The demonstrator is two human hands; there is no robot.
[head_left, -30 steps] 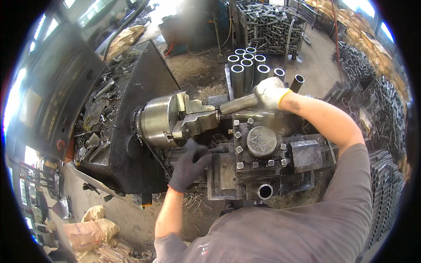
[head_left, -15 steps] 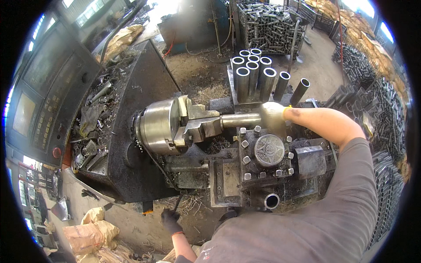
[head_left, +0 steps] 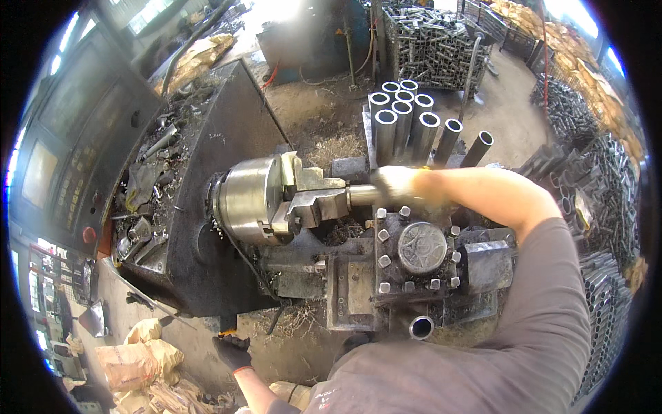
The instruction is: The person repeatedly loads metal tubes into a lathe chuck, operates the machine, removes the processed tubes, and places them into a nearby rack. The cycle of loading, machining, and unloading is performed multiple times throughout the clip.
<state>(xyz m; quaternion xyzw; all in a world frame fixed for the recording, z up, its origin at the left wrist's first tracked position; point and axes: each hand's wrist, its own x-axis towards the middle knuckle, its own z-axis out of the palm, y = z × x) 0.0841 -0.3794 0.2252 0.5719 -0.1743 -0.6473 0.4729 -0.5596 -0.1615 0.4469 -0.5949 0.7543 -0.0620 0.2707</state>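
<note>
A lathe chuck with stepped jaws stands left of centre. Out of the jaws toward the right runs a shiny metal tube. My right hand, in a pale glove smeared by motion, is closed round the tube, hiding its right end. Below that hand is a square tool post with bolts around its top. At lower left my left hand, in a dark glove, is beside a small orange part under the machine's front. Its fingers are too small and dark to read.
Several upright tubes stand behind the tool post. One more tube stands in front, near my body. Metal scraps and chips lie on the machine at left. A wire crate of parts is at the back; stacked tubes line the right.
My right hand has slid left along the tube, closer to the jaws. My left hand has moved left and down from near a black lever to the orange part.
</note>
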